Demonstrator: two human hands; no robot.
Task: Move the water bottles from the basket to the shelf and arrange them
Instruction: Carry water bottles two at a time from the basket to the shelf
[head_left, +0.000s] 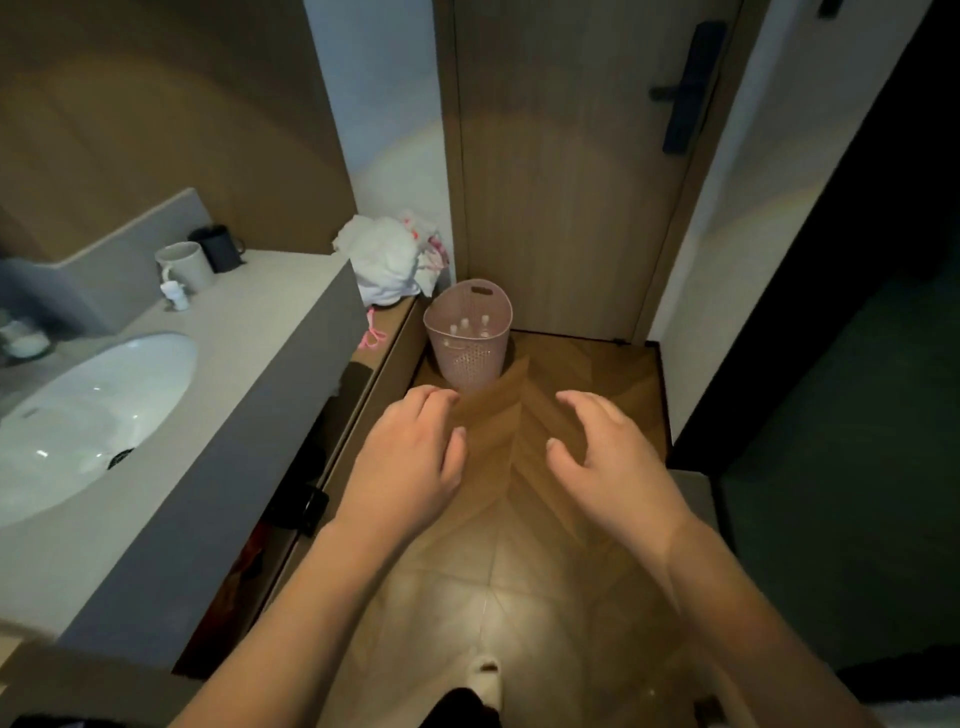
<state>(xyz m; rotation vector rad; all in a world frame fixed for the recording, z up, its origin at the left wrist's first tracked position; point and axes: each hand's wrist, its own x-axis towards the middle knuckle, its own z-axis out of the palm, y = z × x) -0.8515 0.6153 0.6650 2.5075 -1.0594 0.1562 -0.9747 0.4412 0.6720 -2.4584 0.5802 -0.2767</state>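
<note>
Basket (470, 349): pink perforated plastic, matt. Floor (561, 426): herringbone wood, slight sheen. Door (566, 171): matt wood grain. Left of basket: countertop (234, 332) smooth matt grey, sink (88, 410) glossy white ceramic, crumpled white cloth (387, 265).

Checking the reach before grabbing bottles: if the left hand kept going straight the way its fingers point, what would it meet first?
Probably the pink basket on the floor; the left hand points at it with nothing visible between, though depth is unclear.
</note>
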